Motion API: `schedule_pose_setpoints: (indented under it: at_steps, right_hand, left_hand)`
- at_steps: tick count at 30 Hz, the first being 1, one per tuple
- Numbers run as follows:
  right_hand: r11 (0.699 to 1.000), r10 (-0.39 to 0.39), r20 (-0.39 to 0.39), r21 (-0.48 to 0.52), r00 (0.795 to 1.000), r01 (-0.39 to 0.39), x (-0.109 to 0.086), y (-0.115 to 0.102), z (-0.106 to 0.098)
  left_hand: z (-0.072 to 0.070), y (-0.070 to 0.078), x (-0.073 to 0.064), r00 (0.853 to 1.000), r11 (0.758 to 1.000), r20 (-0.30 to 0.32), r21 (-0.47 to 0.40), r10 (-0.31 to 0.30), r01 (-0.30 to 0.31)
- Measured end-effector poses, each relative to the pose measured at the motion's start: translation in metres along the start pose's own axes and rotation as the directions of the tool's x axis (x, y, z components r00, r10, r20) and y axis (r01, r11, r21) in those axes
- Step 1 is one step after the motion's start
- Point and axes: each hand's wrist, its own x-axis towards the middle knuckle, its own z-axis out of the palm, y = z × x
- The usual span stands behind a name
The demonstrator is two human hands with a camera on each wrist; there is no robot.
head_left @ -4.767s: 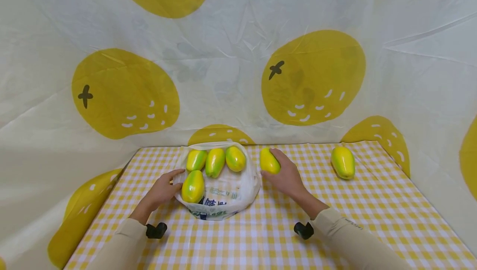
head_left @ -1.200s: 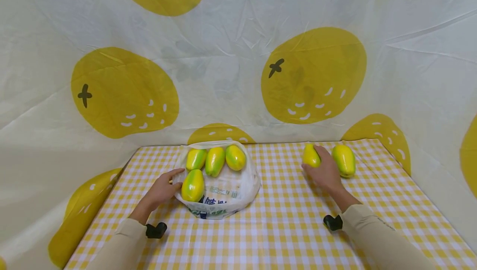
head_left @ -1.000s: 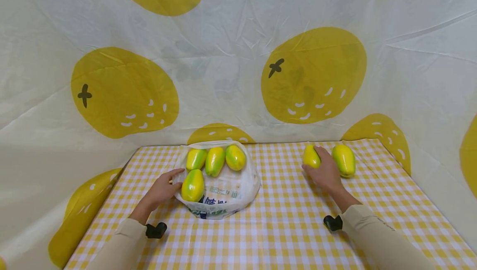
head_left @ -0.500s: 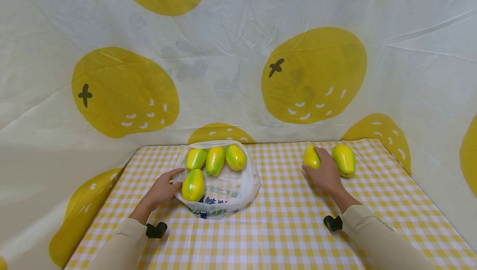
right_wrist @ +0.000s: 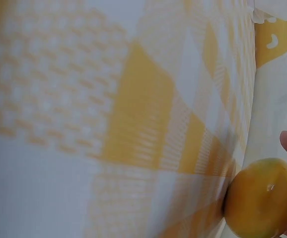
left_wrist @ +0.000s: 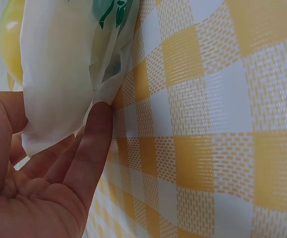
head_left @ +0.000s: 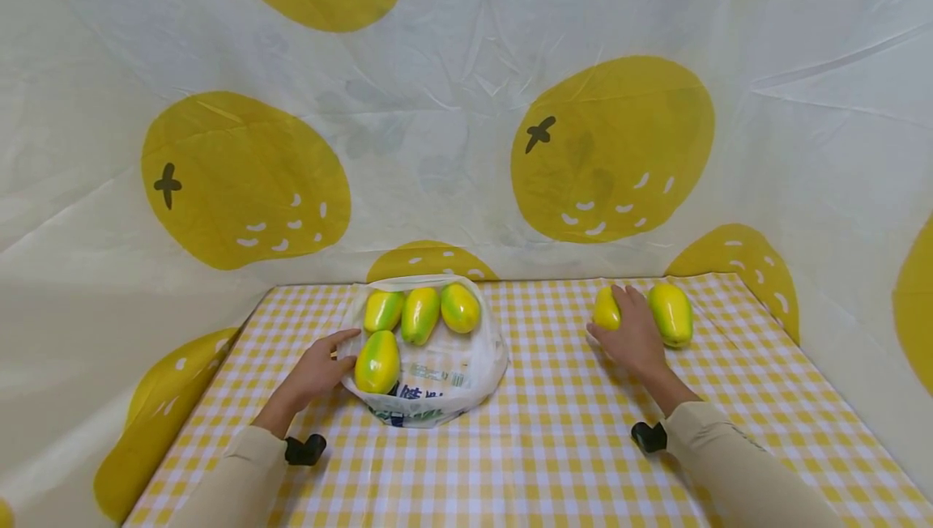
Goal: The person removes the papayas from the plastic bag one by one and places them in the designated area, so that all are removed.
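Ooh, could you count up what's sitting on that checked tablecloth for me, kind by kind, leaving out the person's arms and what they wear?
Yellow-green fruits: 6 (4 in the bag, 1 at the right hand, 1 just to the right of that hand)
White plastic bag: 1
Total in sight: 7

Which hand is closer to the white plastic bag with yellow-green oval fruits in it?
The left hand: it touches the bag at its left side. The right hand is farther away, to the right, holding another yellow-green fruit.
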Motion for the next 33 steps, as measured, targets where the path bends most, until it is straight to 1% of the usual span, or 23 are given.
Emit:
schedule_pose_setpoints:
  at_steps: [4, 8, 10, 12, 17, 23, 33]
  right_hand:
    - [0.999, -0.039, -0.028, -0.027, 0.999, 0.038, -0.001, -0.007, -0.002]
    - [0.997, -0.068, -0.060, -0.040, 0.996, 0.066, -0.003, -0.020, -0.005]
    - [0.997, -0.069, -0.064, -0.027, 0.996, 0.068, -0.005, -0.028, -0.005]
    - [0.998, -0.062, -0.055, -0.002, 0.997, 0.062, -0.006, -0.035, -0.003]
    - [0.996, -0.041, -0.003, 0.079, 0.999, 0.041, -0.010, -0.054, 0.003]
    - [0.992, -0.040, 0.018, 0.117, 0.999, 0.038, -0.015, -0.075, 0.011]
    - [0.979, -0.065, 0.045, 0.196, 0.997, 0.055, -0.026, -0.100, 0.026]
  left_hand:
    - [-0.001, 0.000, 0.000, 1.000, 1.000, -0.002, 0.010, -0.006, 0.006]
    - [0.000, -0.001, 0.001, 1.000, 1.000, -0.002, 0.020, -0.012, 0.012]
    - [0.000, 0.000, 0.001, 1.000, 1.000, -0.001, 0.020, -0.017, 0.017]
    - [0.000, 0.000, 0.001, 1.000, 1.000, -0.001, 0.019, -0.018, 0.018]
    - [0.000, -0.002, 0.002, 1.000, 1.000, 0.001, 0.016, -0.009, 0.009]
    - [0.000, -0.004, 0.002, 1.000, 1.000, -0.003, 0.015, 0.011, -0.011]
    - [0.001, -0.004, 0.001, 1.000, 1.000, -0.018, 0.007, -0.014, 0.014]
